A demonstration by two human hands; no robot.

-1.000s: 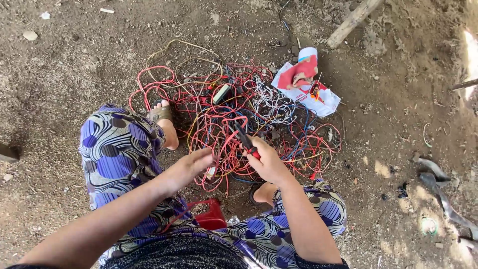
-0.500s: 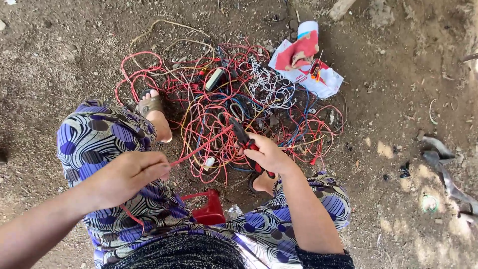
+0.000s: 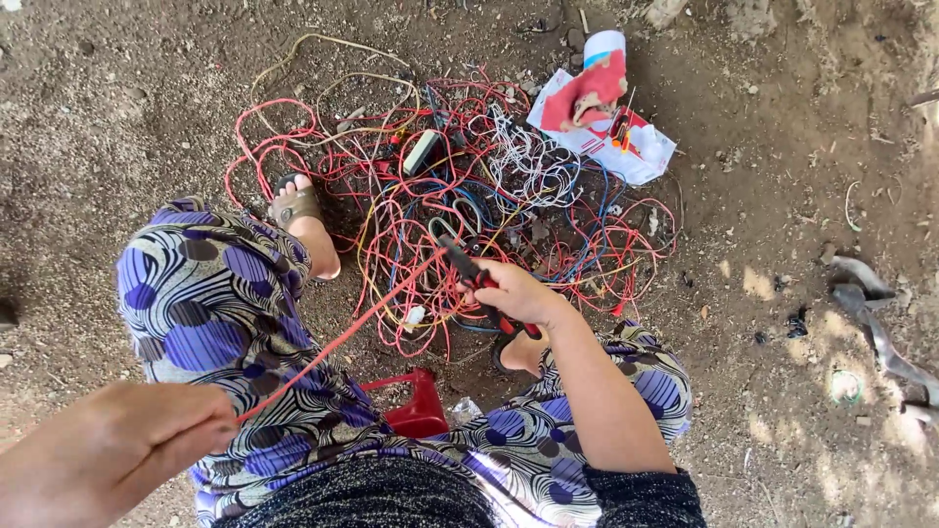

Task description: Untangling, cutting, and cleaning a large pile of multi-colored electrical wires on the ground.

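From the head camera, the left hand (image 3: 127,445) is closed in a pinch around one end of a red wire (image 3: 342,332), which runs taut and straight up to the pliers (image 3: 479,284). The right hand (image 3: 518,293) is wrapped around the red-handled pliers, whose dark nose meets the wire just above the tangle of wires (image 3: 460,205) on the dirt ground (image 3: 147,88).

Compared with a second ago, the left hand has moved down and toward the person's own body, well away from the right hand it was beside; half a second ago it was already partway. The red wire now spans a long stretch across the patterned skirt (image 3: 215,293), so the pull appears to be drawing the strand through the tool, probably baring it or freeing it from the heap. A red stool (image 3: 421,406) shows beneath the person, and a white and red wrapper (image 3: 606,127) lies just beyond the tangle.
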